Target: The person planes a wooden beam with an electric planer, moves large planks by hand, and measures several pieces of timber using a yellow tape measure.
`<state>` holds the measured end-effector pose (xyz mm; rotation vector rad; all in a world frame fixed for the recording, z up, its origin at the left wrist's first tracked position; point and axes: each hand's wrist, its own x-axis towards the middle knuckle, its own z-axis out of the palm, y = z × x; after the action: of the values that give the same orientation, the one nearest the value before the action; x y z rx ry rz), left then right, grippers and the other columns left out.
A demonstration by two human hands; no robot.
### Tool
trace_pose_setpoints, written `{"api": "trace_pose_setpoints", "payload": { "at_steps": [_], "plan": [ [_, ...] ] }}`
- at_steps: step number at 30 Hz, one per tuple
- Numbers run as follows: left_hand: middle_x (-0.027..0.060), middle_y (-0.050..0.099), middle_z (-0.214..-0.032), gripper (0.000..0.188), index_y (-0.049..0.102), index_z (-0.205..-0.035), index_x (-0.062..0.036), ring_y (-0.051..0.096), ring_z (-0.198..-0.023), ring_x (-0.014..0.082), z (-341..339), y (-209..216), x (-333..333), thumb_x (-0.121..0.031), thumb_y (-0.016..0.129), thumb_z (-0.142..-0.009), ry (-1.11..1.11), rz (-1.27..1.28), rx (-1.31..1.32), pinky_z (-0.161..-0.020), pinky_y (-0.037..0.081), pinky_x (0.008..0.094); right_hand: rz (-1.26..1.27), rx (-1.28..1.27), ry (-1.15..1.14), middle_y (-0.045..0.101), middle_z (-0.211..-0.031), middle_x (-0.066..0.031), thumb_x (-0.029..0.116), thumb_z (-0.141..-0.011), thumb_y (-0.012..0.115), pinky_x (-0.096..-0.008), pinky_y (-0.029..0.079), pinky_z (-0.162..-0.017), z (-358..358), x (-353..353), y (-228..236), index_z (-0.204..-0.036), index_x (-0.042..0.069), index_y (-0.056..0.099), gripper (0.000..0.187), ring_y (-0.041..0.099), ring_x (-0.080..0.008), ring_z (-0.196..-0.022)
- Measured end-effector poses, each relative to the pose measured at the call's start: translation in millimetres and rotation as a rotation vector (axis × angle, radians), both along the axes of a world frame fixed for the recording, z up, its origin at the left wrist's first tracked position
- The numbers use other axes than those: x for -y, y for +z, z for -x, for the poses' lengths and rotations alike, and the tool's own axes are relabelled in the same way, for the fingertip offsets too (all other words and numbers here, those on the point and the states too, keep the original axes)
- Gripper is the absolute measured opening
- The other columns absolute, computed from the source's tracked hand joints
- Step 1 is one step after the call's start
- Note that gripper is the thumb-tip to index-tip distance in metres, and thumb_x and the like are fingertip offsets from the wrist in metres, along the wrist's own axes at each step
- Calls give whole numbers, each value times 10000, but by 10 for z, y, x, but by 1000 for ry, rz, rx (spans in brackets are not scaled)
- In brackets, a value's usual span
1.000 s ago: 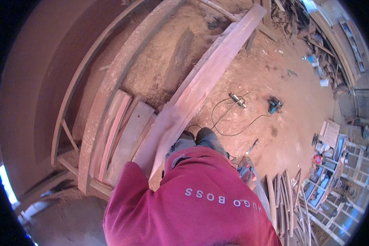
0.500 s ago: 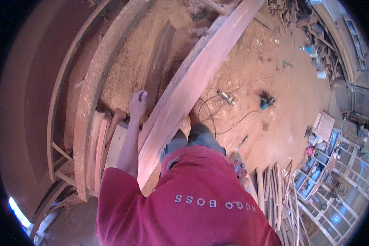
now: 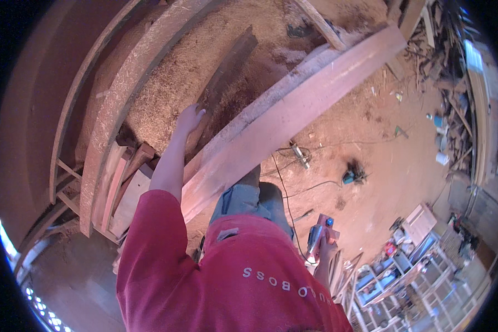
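right hand (image 3: pixel 327 252) has fingers wrapped round the power tool (image 3: pixel 316 236) off to the right, left hand (image 3: pixel 190 118) empty, fingers loose near the long plank (image 3: pixel 293 122) slanting ahead, and the cord (image 3: pixel 284 193) dangling by the legs (image 3: pixel 237 202) could snag and jerk the tool.

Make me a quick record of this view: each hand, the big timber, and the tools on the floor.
Left hand: raised, open, apparently empty
Right hand: gripping a blue-knobbed tool
Timber: long reddish plank, slanting away ahead of the person
Floor: blue tool, slim silvery tool
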<state>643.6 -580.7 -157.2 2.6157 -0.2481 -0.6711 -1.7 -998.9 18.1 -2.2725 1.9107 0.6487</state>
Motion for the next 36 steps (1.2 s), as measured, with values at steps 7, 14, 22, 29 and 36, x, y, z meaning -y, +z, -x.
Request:
{"api": "trace_pose_setpoints", "payload": {
  "at_steps": [7,14,22,29,36],
  "plan": [
    [244,656,-1241,535,631,-1242,-33,647,-1122,399,-643,-716,331,-437,655,-891,195,-97,-218,-979,510,486,-119,57,37,707,-1020,-288,523,-709,844,-481,566,-814,-911,636,98,-1070,-102,663,744,700,-419,-938],
    [260,672,-1202,742,527,-1385,-59,649,-1138,404,-988,-2037,232,-487,732,-815,148,-257,-87,-986,517,479,-240,169,97,723,-1013,-243,464,-731,845,-465,515,-958,-1925,1124,76,-1114,-66,668,678,703,-369,-945],
    [275,423,-1510,1098,359,-1521,-87,388,-1405,465,-1344,-1935,978,-675,770,-690,407,-234,-231,-1137,336,564,-288,58,169,713,-1079,-211,381,-811,815,-430,553,-853,-2187,1517,-174,-1189,-42,650,591,701,-297,-1001],
    [259,462,-1445,1092,410,-1459,-97,377,-1390,473,-1391,-1256,1639,-711,789,-640,389,-501,-219,-1131,303,595,-274,262,70,721,-863,-131,270,-823,822,-339,560,-559,-2423,1597,-298,-1074,-70,686,444,681,-188,-678],
    [257,548,-1323,888,475,-1327,-79,519,-1284,407,-1048,-2054,1245,-475,880,-644,479,-73,-143,-1056,414,556,-280,252,58,731,-887,-131,321,-822,820,-382,562,-746,-2633,1465,-127,-1062,-58,696,465,687,-214,-790]
  ]
}}
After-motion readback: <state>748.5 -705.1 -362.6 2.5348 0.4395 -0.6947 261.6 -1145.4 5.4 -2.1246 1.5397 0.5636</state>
